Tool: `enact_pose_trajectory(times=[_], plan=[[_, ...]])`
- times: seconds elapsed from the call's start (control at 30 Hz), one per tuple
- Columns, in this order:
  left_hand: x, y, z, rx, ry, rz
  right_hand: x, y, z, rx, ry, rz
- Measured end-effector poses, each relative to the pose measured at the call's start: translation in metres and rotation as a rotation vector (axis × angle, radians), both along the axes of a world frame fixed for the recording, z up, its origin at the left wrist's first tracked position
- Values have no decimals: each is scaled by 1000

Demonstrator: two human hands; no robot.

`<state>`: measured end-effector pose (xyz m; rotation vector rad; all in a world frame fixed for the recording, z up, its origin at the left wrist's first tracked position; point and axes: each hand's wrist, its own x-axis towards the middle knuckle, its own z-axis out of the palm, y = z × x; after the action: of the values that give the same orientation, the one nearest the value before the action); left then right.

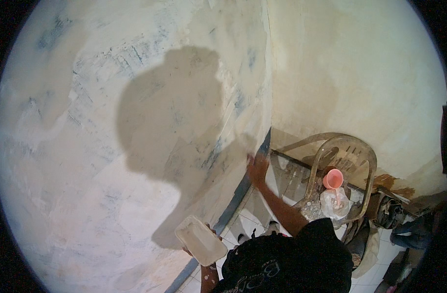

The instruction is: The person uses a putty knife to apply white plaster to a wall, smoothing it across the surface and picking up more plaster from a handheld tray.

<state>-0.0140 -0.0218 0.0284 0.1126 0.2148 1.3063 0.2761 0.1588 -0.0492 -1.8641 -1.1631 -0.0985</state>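
Left hand (214,232) holds a cream tub (200,240) near 6 o'clock, a bit toward 7. Its fingers bend around the edges of the tub. What is inside the tub is hard to tell. Right hand (257,171) is up close to the patchy wall (101,161), just off the middle, toward 4 o'clock. I cannot tell if it grips something, or if it touches the wall.

To do this well, I think the tub should be level and close under the work, so drips fall into it. The right hand should press softly and evenly, and go slowly by the corner. The big dark shadow (179,112) at 10 o'clock hides bumps, so leaning to one side may help.

Now count. I see two hands and one tub. Two walls meet at 12 o'clock: the patchy one and the yellowish wall (360,73) at 2 o'clock. One dark blue strip (240,190) runs along the bottom of the patchy wall. One dirty chair (371,161) stands between 3 and 4 o'clock. On it are one pink cup (334,179) and one clear plastic bag (331,210), side by side. Two feet (242,238) show on the floor (255,207) near 5 o'clock.
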Motion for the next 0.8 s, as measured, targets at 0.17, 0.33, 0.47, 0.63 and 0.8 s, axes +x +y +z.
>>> enact_pose_trajectory(times=[0.17, 0.33, 0.47, 0.63, 0.8], plan=[[1, 3, 0, 35, -95, -19, 83, 106, 90, 321, 179, -161], [-3, 2, -4, 20, -23, -22, -34, 83, 81, -43, -291, -84], [-3, 11, -15, 50, -105, -76, -86, -25, 42, 352, -418, 392], [-2, 25, -14, 57, -63, -129, -21, -13, 56, 49, -25, 157], [-1, 11, -2, -69, -48, -67, 102, 105, 110, 273, 32, -174]])
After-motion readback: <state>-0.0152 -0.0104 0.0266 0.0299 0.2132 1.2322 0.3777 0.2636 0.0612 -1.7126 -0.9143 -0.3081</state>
